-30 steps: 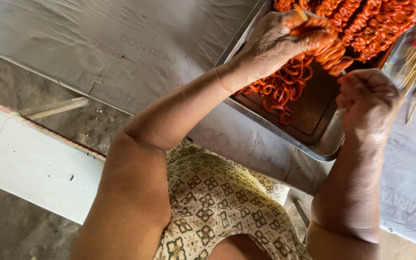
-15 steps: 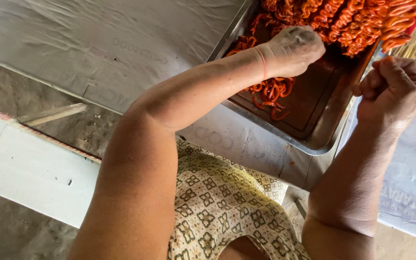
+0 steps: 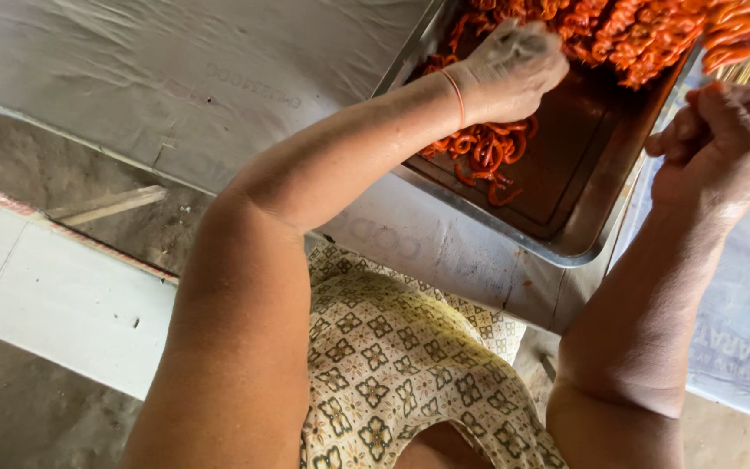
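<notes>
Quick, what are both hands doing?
Left hand: closed on orange spiral pieces in the metal tray.
Right hand: curled shut; contents cannot be told.

Orange-red curled strips (image 3: 479, 152), grey metal tray (image 3: 514, 239), cream dress (image 3: 392, 373) (brown floral grid)

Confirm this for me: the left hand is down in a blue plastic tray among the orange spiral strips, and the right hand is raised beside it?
The tray is bare metal, not blue plastic, as the head view shows. The left hand is among the orange spiral strips; the right hand is raised beside it.
</notes>
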